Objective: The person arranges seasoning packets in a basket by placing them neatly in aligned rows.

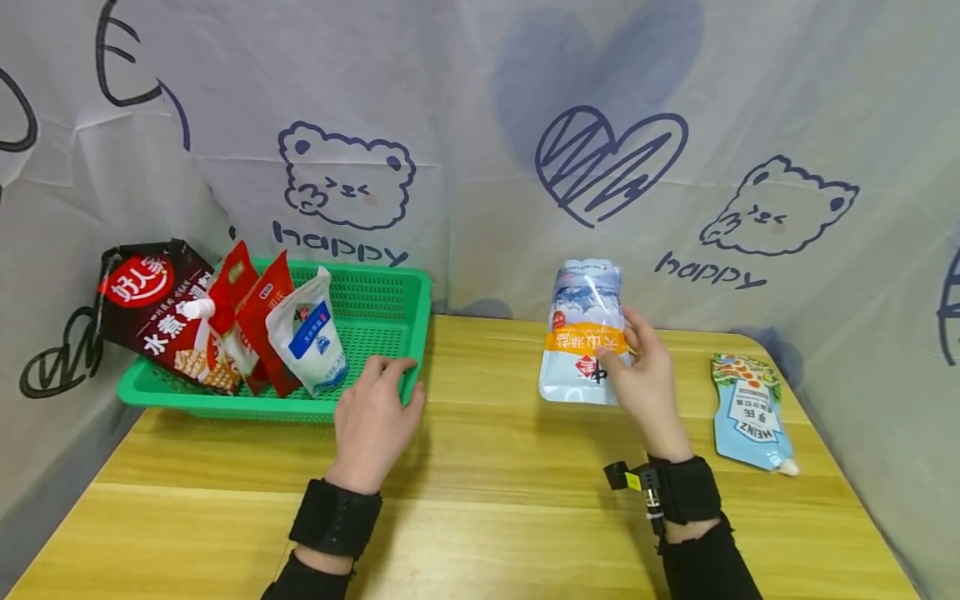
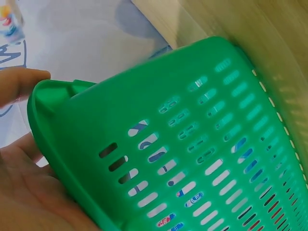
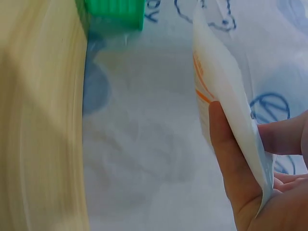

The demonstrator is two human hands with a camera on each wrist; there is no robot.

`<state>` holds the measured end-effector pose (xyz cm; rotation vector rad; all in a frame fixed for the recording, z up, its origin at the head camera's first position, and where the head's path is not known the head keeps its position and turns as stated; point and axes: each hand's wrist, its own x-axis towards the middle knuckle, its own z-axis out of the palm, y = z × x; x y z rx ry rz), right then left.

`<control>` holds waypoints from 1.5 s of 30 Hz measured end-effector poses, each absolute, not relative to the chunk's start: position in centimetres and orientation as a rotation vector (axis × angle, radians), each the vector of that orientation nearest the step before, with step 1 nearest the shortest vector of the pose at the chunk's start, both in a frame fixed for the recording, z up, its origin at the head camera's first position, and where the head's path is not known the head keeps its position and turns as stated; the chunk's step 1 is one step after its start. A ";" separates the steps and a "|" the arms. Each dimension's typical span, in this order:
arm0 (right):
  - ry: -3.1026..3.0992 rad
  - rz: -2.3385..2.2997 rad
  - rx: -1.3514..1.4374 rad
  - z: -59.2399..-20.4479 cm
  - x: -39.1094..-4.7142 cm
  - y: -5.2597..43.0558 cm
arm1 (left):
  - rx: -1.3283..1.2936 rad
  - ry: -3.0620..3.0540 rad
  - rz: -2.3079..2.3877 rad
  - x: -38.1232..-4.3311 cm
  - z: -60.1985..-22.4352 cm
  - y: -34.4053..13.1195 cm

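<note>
My right hand (image 1: pixel 647 379) pinches a blue, white and orange salt bag (image 1: pixel 581 312) by its right side, with the print upside down. In the right wrist view the bag (image 3: pixel 224 82) appears edge-on, between the thumb and fingers and above the table. My left hand (image 1: pixel 377 417) grips the front right corner of a green plastic basket (image 1: pixel 390 287); in the left wrist view, fingers lie at its rim (image 2: pixel 41 110). Inside stand a white-and-blue pouch (image 1: pixel 307 337), red packets (image 1: pixel 272 312) and a large dark seasoning bag (image 1: pixel 161 304), leaning left.
A light blue Heinz pouch (image 1: pixel 752 412) with a white cap lies on the right side of the wooden table (image 1: pixel 495 500). Behind the table hangs a pale cloth (image 1: pixel 480 208) with bear and heart drawings. The basket sits at the table's back left.
</note>
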<state>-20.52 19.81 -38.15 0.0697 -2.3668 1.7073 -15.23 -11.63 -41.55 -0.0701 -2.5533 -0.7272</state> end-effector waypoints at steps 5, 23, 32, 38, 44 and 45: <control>-2.348 1.757 0.147 -37.8 -19.7 18.1 | -0.079 -2.539 -0.762 -15.3 -41.4 -11.5; -2.246 1.889 0.506 -37.4 -16.7 13.8 | -0.307 -2.324 -1.545 -15.4 -38.7 -8.7; -2.230 1.979 0.667 -37.7 -15.8 12.6 | -0.313 -2.109 -2.102 -16.5 -37.2 -6.9; -2.287 1.959 0.702 -37.9 -16.0 12.6 | -0.238 -2.048 -2.162 -16.7 -37.8 -6.8; -2.348 1.957 0.729 -37.7 -16.2 12.9 | -0.182 -2.012 -2.134 -16.6 -38.0 -6.7; -2.354 1.952 0.731 -37.7 -16.2 12.9 | -0.183 -2.011 -2.124 -16.6 -37.9 -6.7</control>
